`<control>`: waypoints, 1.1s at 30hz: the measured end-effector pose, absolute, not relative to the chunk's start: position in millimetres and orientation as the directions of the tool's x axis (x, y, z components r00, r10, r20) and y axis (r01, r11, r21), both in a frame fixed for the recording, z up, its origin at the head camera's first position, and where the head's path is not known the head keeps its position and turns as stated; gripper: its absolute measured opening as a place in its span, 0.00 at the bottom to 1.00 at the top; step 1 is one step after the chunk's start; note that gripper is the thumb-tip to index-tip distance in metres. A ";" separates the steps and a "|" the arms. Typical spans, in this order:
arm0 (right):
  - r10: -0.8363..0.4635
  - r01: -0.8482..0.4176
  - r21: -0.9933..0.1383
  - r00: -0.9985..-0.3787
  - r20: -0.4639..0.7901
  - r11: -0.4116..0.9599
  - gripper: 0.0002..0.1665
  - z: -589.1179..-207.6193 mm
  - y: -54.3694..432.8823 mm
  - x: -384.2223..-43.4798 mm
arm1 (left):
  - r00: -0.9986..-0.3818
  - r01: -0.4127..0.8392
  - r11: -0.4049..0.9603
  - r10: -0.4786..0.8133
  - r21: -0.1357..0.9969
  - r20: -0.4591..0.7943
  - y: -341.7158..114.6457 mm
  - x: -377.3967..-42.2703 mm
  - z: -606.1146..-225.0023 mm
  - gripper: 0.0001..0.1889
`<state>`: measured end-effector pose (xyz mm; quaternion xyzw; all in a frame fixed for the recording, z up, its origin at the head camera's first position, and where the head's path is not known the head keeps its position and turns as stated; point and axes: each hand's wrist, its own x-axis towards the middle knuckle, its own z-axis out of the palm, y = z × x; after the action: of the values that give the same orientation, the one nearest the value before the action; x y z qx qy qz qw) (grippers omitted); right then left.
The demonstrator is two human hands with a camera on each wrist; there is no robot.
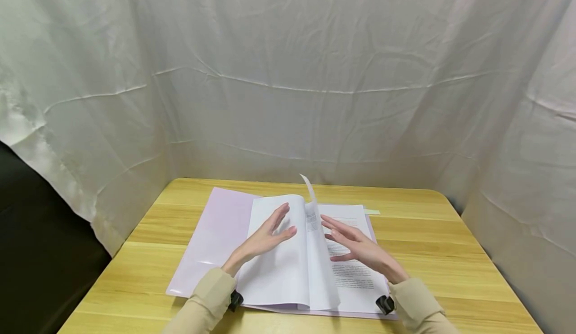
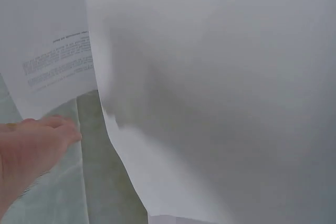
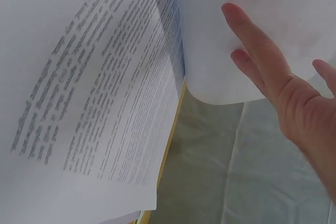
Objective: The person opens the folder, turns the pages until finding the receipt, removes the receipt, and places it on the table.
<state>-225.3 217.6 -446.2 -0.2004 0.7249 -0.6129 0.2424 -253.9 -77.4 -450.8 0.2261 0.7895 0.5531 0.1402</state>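
A pale purple folder (image 1: 216,234) lies opened on the table, with printed sheets (image 1: 353,274) on its right side. Blank white page backs (image 1: 270,284) lie turned over to the left. Between my hands one sheet (image 1: 320,269) stands curled upright, mid-turn; the left wrist view shows its broad white face (image 2: 220,103). My left hand (image 1: 265,236) hovers above the turned pages, fingers extended and thumb apart, holding nothing. Beside the raised sheet, my right hand (image 1: 362,249) has its fingers spread, fingertips near or touching the paper. The right wrist view shows that hand (image 3: 294,93) against the sheet, not gripping it.
A wooden table (image 1: 450,254) carries the folder. A small pale yellow-green tab (image 1: 372,212) sticks out at the papers' upper right edge. Light grey curtains (image 1: 315,114) hang behind and at both sides; a dark surface (image 1: 40,254) shows at the left.
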 end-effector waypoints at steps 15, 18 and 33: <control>-0.639 -0.040 -0.979 -0.763 -0.098 0.198 0.33 -447.3 207.2 -225.2 | -0.878 0.067 0.180 0.479 0.981 -0.028 -69.8 -258.1 -444.9 0.48; -0.653 -0.060 -0.980 -0.753 -0.081 0.191 0.34 -448.0 207.9 -225.7 | -0.880 0.033 0.145 0.474 0.989 -0.040 -70.3 -258.9 -446.0 0.48; -0.656 -0.083 -0.969 -0.749 -0.093 0.232 0.31 -449.7 222.2 -225.9 | -0.933 -0.006 0.125 0.356 0.992 -0.050 -79.1 -260.9 -452.7 0.53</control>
<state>-225.9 222.2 -449.7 -0.2485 0.7431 -0.5678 0.2523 -260.9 -79.1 -452.7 0.1188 0.7369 0.6508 0.1391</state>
